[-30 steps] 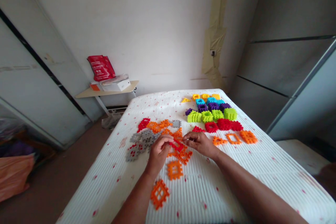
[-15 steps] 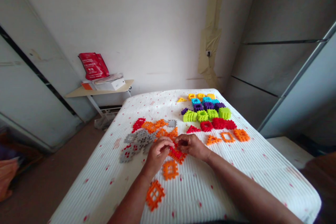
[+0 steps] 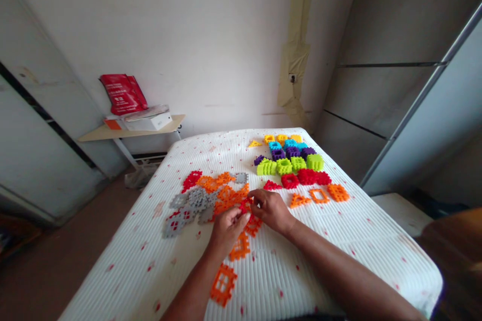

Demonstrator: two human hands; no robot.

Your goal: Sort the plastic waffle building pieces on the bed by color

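My left hand (image 3: 228, 226) is closed on a red interlocking building tile (image 3: 246, 205), thumb on top. From the other side my right hand (image 3: 271, 210) pinches the same tile; the fingers partly cover it, so its full shape is hidden. Beneath and just nearer lies a red and orange tile (image 3: 253, 225) on the bed cover. An orange window tile (image 3: 240, 248) lies beside my left wrist, and another orange window tile (image 3: 223, 285) lies nearer to me. Left of my hands spreads a loose pile of grey tiles (image 3: 198, 199) and orange tiles (image 3: 226, 195).
Sorted stacks stand at right: yellow (image 3: 281, 139), blue (image 3: 290, 144), purple (image 3: 292, 152), green (image 3: 283, 166), red (image 3: 307, 176) and orange (image 3: 338, 192). They rest on a white quilted bed cover (image 3: 324, 261). A side table (image 3: 98, 134) holds a red bag (image 3: 122, 94).
My left hand has turned, its thumb now lying along the red tile, and the tile shows raised between both hands. The view has shifted slightly to the right.
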